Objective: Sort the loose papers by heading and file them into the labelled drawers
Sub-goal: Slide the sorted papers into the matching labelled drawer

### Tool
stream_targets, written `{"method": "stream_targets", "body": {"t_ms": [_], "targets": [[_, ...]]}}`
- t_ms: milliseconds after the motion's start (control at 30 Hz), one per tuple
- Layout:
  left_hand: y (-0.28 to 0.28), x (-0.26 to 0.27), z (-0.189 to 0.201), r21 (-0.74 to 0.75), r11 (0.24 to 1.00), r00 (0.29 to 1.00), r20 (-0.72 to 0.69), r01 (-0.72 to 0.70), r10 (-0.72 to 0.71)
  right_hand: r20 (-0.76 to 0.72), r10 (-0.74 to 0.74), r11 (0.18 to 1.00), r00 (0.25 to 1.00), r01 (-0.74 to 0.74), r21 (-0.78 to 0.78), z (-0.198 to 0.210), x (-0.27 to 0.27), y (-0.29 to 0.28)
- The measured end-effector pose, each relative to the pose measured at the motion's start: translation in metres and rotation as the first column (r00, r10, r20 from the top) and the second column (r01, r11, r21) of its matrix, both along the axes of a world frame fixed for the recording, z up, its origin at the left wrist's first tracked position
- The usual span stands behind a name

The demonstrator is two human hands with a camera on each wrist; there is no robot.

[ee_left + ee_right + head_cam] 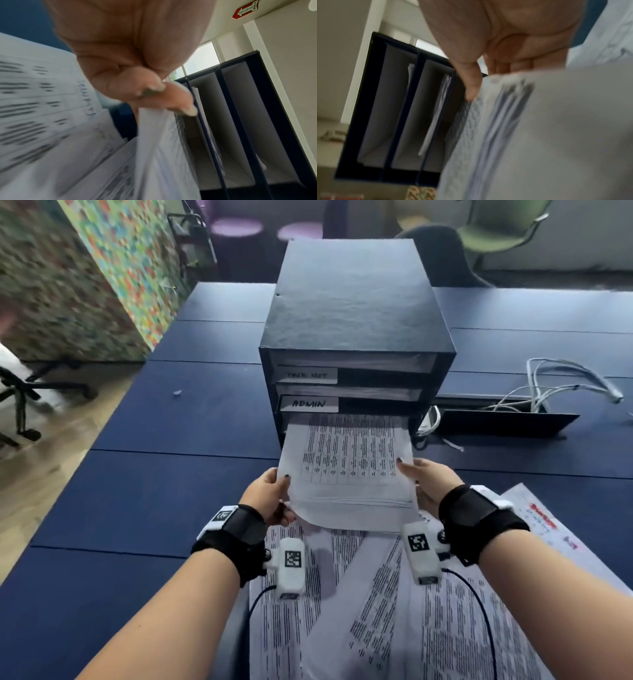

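A dark blue drawer box (352, 313) stands on the blue table (171, 481). Its middle slot bears the label ADMIN (308, 404); the label above (306, 375) is blurred. A thin stack of printed sheets (349, 474) sticks half way into the bottom slot. My left hand (274, 494) pinches the stack's left edge, thumb on top. My right hand (423, 479) holds its right edge, thumb on top. In the left wrist view, fingers (154, 94) pinch the stack (163, 155) in front of the slots (240, 121). The right wrist view shows fingers (471, 81) on the stack (539, 135).
More loose printed papers (376, 604) lie spread on the table under my wrists, one with red marks (544, 518) at the right. White cables (555, 385) and a dark tray (503, 422) sit right of the box. Office chairs (503, 231) stand behind and to the left.
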State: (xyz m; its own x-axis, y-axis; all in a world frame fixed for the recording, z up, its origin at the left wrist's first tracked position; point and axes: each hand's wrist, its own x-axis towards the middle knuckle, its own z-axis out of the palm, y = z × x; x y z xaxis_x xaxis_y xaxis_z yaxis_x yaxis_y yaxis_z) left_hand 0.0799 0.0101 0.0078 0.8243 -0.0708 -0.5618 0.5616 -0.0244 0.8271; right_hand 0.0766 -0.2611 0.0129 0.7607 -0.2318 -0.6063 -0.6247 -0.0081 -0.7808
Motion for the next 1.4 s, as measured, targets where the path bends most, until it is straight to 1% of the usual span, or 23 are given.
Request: {"method": "stream_targets", "body": {"t_ms": [67, 133, 167, 233, 333, 400, 500, 567, 633, 733, 833, 867, 900, 933, 967, 1000, 1033, 1067, 1100, 1167, 1233, 1300, 1400], "targets": [[-0.004, 0.014, 0.003, -0.027, 0.998, 0.998, -0.005, -0.055, 0.055, -0.123, 0.113, 0.993, 0.986, -0.118, -0.029, 0.011, -0.007, 0.004], [-0.009, 0.028, 0.005, -0.058, 0.993, 0.995, -0.018, -0.099, 0.098, -0.239, 0.159, 0.987, 0.958, -0.150, 0.058, 0.011, -0.013, 0.004], [-0.011, 0.034, 0.007, -0.067, 0.990, 0.992, -0.019, -0.122, 0.121, -0.258, 0.149, 0.987, 0.955, -0.129, 0.093, 0.012, -0.013, 0.004], [-0.017, 0.045, 0.012, -0.068, 0.986, 0.989, -0.017, -0.150, 0.149, -0.237, 0.104, 0.987, 0.966, -0.071, 0.142, 0.014, -0.007, 0.002], [-0.024, 0.055, 0.019, -0.137, 0.973, 0.982, -0.010, -0.186, 0.187, -0.164, -0.057, 0.961, 0.985, 0.099, 0.260, 0.020, 0.012, 0.002], [-0.028, 0.061, 0.022, -0.186, 0.959, 0.976, 0.011, -0.213, 0.219, -0.125, -0.178, 0.910, 0.976, 0.212, 0.356, 0.025, 0.023, 0.006], [-0.032, 0.067, 0.024, -0.239, 0.934, 0.961, 0.022, -0.264, 0.277, -0.132, -0.320, 0.778, 0.938, 0.340, 0.528, 0.029, 0.034, 0.012], [-0.034, 0.070, 0.025, -0.278, 0.901, 0.938, -0.003, -0.333, 0.346, -0.148, -0.376, 0.693, 0.915, 0.384, 0.610, 0.025, 0.042, 0.012], [-0.035, 0.070, 0.024, -0.300, 0.888, 0.930, 0.009, -0.348, 0.368, -0.145, -0.411, 0.652, 0.900, 0.401, 0.644, 0.023, 0.047, 0.014], [-0.035, 0.066, 0.021, -0.275, 0.912, 0.943, 0.051, -0.304, 0.329, -0.027, -0.316, 0.747, 0.949, 0.266, 0.609, 0.020, 0.048, 0.023], [-0.032, 0.063, 0.012, -0.189, 0.950, 0.958, 0.091, -0.250, 0.271, 0.045, -0.239, 0.792, 0.970, 0.168, 0.587, 0.014, 0.047, 0.023], [-0.031, 0.062, 0.009, -0.152, 0.960, 0.961, 0.108, -0.236, 0.254, 0.060, -0.200, 0.825, 0.978, 0.135, 0.549, 0.010, 0.047, 0.021], [-0.030, 0.061, 0.007, -0.108, 0.970, 0.964, 0.127, -0.218, 0.231, 0.074, -0.157, 0.887, 0.985, 0.107, 0.448, 0.008, 0.047, 0.021], [-0.029, 0.060, 0.004, -0.055, 0.980, 0.966, 0.164, -0.192, 0.198, 0.094, -0.093, 0.960, 0.991, 0.064, 0.271, 0.007, 0.045, 0.021], [-0.028, 0.059, 0.002, 0.001, 0.988, 0.968, 0.201, -0.156, 0.153, 0.119, 0.005, 1.000, 0.993, -0.008, 0.024, 0.006, 0.043, 0.021], [-0.028, 0.059, -0.001, 0.043, 0.991, 0.966, 0.232, -0.125, 0.112, 0.142, 0.132, 0.961, 0.981, -0.091, -0.260, 0.007, 0.040, 0.021], [-0.029, 0.058, -0.002, 0.073, 0.992, 0.964, 0.251, -0.104, 0.083, 0.142, 0.280, 0.841, 0.949, -0.171, -0.513, 0.010, 0.036, 0.022], [-0.030, 0.058, -0.004, 0.099, 0.991, 0.963, 0.263, -0.091, 0.062, 0.115, 0.427, 0.688, 0.897, -0.240, -0.685, 0.012, 0.032, 0.024], [-0.032, 0.058, -0.004, 0.135, 0.988, 0.961, 0.276, -0.072, 0.033, 0.069, 0.551, 0.557, 0.832, -0.304, -0.773, 0.013, 0.029, 0.026], [-0.034, 0.061, -0.006, 0.196, 0.980, 0.952, 0.305, -0.035, -0.027, -0.075, 0.702, 0.370, 0.708, -0.453, -0.811, 0.011, 0.029, 0.028], [-0.034, 0.065, -0.004, 0.202, 0.979, 0.951, 0.304, -0.013, -0.050, -0.216, 0.755, 0.224, 0.619, -0.553, -0.803, 0.006, 0.033, 0.029], [-0.031, 0.071, -0.005, 0.181, 0.984, 0.963, 0.265, 0.000, -0.049, -0.303, 0.760, 0.131, 0.575, -0.592, -0.795, 0.003, 0.038, 0.031], [-0.032, 0.080, -0.005, 0.150, 0.989, 0.977, 0.213, -0.012, -0.020, -0.379, 0.738, 0.060, 0.559, -0.613, -0.788, 0.006, 0.043, 0.036]]}}
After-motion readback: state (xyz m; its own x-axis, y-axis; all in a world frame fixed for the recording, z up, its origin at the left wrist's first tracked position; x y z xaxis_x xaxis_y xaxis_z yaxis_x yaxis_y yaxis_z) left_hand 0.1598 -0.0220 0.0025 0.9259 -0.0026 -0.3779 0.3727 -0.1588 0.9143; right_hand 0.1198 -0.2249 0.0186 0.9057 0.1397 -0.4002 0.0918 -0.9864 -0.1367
